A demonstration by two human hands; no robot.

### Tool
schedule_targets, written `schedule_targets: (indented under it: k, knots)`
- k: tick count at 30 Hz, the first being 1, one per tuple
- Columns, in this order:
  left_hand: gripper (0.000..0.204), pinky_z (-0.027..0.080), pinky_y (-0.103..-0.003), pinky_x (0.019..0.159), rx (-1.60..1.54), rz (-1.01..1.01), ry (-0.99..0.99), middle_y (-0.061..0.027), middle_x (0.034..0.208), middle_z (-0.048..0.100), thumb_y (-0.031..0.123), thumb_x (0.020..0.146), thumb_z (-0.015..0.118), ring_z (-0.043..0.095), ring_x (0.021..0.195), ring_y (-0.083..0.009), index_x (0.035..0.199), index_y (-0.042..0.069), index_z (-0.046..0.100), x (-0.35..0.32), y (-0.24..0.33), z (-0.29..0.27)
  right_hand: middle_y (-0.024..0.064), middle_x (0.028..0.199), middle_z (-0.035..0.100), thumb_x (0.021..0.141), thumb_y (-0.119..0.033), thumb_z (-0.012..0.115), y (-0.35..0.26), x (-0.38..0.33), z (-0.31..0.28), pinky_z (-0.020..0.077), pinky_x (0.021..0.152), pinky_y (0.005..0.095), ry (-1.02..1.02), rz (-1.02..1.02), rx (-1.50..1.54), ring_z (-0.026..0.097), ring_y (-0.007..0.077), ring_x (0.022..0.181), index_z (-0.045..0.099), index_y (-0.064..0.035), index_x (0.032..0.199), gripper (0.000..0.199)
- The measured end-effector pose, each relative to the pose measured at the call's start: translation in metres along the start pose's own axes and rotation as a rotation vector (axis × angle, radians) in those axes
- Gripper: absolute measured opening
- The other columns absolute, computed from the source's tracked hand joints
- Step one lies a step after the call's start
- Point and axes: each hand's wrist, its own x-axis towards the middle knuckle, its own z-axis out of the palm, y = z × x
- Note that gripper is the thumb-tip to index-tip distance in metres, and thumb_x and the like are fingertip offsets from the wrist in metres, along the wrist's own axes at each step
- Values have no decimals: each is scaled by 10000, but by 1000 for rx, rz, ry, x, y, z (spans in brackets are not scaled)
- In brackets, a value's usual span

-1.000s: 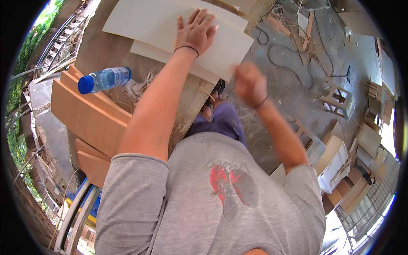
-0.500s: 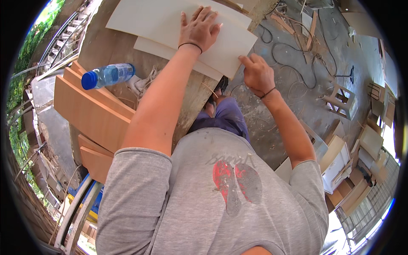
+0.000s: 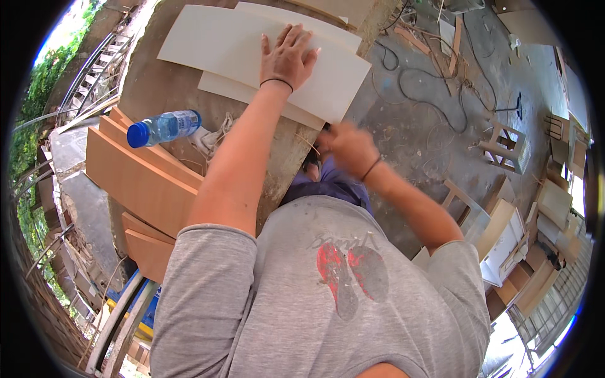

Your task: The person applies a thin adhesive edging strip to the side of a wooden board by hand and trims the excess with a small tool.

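Observation:
My left hand (image 3: 288, 60) lies flat on the upper face of a white board (image 3: 217, 44), its fingers spread and pointing away from me. This board rests on other pale panels (image 3: 233, 91), whose edges stick out beneath it. At the board's near right corner, my right hand (image 3: 351, 150) is curled closed and smeared by motion. Whether something small sits in its fingers is hidden. Both wrists carry a thin dark band.
On the left, a blue-capped plastic bottle (image 3: 165, 128) lies beside a crumpled pale cloth (image 3: 211, 140). Wood-coloured panels (image 3: 142, 170) lean nearer to me. Cables (image 3: 435, 113), a small stool frame (image 3: 504, 146) and stacked boards (image 3: 504, 239) occupy the floor at right.
My right hand has come down and left from the board's right edge to just below its near corner. The left hand stays flat on the board.

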Motion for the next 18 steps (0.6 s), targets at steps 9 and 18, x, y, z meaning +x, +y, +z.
schedule_targets:
  k: [9,18]
  knots:
    - [440,193,-568,1141,17,-1,-18,17,1477,426,427,929,538,336,1399,-179,1327,239,542,1,2,-2,88,898,582,781,-55,553,63,-8,31,525,669,445,531,232,12,606,324,862,614,-126,1023,260]
    - [438,184,-565,1146,23,-3,-13,16,1485,415,418,931,538,332,1403,-180,1330,235,541,0,2,-2,82,928,589,750,-64,597,19,-13,39,528,716,423,345,87,72,607,309,900,623,-168,1034,304]
